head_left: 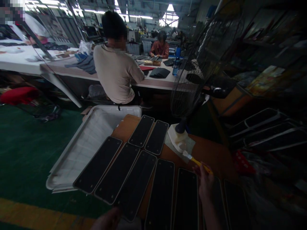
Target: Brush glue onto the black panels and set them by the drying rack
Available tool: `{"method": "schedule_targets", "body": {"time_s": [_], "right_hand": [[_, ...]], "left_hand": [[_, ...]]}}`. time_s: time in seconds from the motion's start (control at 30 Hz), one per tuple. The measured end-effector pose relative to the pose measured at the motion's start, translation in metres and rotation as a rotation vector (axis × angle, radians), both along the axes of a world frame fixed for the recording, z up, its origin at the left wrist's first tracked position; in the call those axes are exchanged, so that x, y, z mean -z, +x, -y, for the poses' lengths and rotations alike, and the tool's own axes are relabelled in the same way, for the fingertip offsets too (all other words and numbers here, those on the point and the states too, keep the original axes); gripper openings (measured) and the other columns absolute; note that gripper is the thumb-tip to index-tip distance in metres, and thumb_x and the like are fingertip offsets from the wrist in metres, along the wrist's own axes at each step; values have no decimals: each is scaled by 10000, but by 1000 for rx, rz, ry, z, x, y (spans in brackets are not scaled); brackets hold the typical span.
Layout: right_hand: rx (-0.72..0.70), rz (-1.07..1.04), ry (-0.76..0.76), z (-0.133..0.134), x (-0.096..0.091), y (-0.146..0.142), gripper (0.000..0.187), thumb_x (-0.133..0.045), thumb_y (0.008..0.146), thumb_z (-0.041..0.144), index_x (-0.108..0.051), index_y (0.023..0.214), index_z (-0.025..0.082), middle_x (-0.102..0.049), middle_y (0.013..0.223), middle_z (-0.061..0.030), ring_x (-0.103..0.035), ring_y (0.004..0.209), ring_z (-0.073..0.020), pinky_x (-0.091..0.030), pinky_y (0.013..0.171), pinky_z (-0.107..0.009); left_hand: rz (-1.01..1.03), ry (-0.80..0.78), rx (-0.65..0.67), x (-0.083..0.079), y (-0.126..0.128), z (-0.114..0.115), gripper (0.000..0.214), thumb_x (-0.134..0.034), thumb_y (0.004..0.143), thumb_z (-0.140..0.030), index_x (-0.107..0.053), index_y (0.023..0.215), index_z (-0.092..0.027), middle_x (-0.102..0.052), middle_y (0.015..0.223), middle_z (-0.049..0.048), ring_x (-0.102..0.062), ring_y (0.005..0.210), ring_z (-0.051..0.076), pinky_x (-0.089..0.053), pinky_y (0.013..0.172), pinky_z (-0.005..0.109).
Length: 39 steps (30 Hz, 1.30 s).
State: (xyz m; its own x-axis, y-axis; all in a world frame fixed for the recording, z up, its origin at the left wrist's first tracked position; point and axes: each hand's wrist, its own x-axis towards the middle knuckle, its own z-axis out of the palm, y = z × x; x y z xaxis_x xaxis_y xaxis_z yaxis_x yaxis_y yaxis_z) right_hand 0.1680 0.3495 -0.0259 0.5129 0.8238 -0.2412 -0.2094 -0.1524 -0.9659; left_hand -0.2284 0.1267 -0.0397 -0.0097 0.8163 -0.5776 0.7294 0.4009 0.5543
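Observation:
My right hand point(204, 180) is closed round the yellow handle of a paintbrush point(198, 163). The pale bristles point left, at the near edge of a stained white plastic container point(176, 137), which sits on a grey sheet point(192, 147). Whether they touch it I cannot tell. Several dark rectangular panels with pale rims lie on a brown board point(130, 121), among them a panel point(163, 188) in the middle and another panel point(187, 195) beside my right hand. My left hand point(106, 218) is dim at the bottom edge, near the lower end of a panel point(136, 185); its fingers are unclear.
A large white tub point(69, 159) extends under the board's left side. A floor fan point(184, 83) stands behind the container. Beyond, a person in a beige shirt point(115, 70) sits at a long worktable point(158, 83), and another person point(160, 48) works across it. Dark racks point(268, 127) are at right.

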Motion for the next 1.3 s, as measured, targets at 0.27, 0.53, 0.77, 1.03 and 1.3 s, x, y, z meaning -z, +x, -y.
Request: {"method": "schedule_targets", "body": {"time_s": [0.27, 0.53, 0.77, 1.03, 1.3], "right_hand": [[-308, 262, 22, -42, -21, -84, 478, -716, 730, 598, -685, 1010, 213, -735, 860, -43, -717, 701, -182, -602, 600, -267], [-484, 644, 134, -136, 0, -142, 308, -589, 877, 473, -692, 1048, 239, -722, 936, -42, -685, 710, -161, -573, 599, -260], [-496, 737, 152, -200, 21, -166, 324, -566, 880, 464, -688, 1075, 235, -673, 1077, -67, -671, 702, -161, -553, 481, -240], [-507, 782, 153, -232, 29, -185, 350, -574, 877, 494, -699, 1060, 224, -670, 1056, -78, -627, 703, -155, -514, 457, -219], [-558, 872, 151, -246, 38, -182, 352, -506, 924, 490, -678, 1070, 219, -642, 1018, -72, -636, 687, -150, -512, 462, -223]], "left_hand": [[-80, 441, 376, -7, 25, -190, 241, -390, 931, -152, -624, 958, -204, -625, 990, 50, -579, 910, 174, -445, 800, 281], [-107, 599, 476, 35, 10, -282, 282, -472, 933, -126, -603, 1176, -180, -581, 1284, 95, -412, 1322, 246, -317, 1106, 430], [-112, 575, 569, 57, 7, -295, 205, -523, 922, -133, -632, 1094, -159, -613, 1196, 95, -497, 1221, 253, -313, 1104, 429], [-102, 586, 578, 64, 6, -299, 212, -526, 931, -156, -632, 1114, -143, -617, 1194, 109, -504, 1210, 271, -330, 1083, 446], [-103, 584, 583, 67, 5, -298, 219, -551, 921, -166, -630, 1123, -136, -615, 1215, 109, -511, 1209, 280, -338, 1083, 448]]}}
